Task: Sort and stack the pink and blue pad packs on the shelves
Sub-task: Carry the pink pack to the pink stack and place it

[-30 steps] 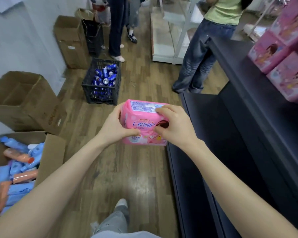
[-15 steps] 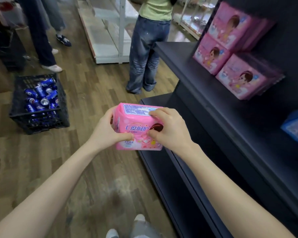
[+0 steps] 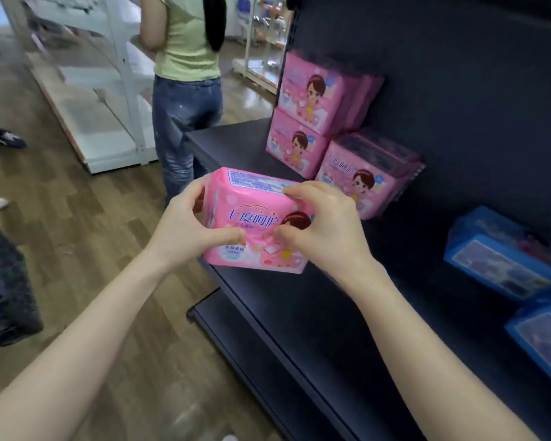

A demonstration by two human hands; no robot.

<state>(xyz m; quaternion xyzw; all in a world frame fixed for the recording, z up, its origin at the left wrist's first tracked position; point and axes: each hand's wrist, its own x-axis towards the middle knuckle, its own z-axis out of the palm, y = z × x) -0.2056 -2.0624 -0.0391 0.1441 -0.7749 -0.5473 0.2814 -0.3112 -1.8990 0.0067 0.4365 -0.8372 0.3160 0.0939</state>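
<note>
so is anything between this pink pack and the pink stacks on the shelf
Nothing visible. The pink pack, gripped by the left hand and right hand, hangs before the pink stacks with only bare shelf between; the blue packs lie off to the right.

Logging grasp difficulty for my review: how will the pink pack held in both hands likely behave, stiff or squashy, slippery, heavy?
Probably squashy: the pink pack wrinkles where the left hand and right hand press their thumbs in. Its glossy wrapper may be slippery. Likely light: fingertips alone carry it.
</note>
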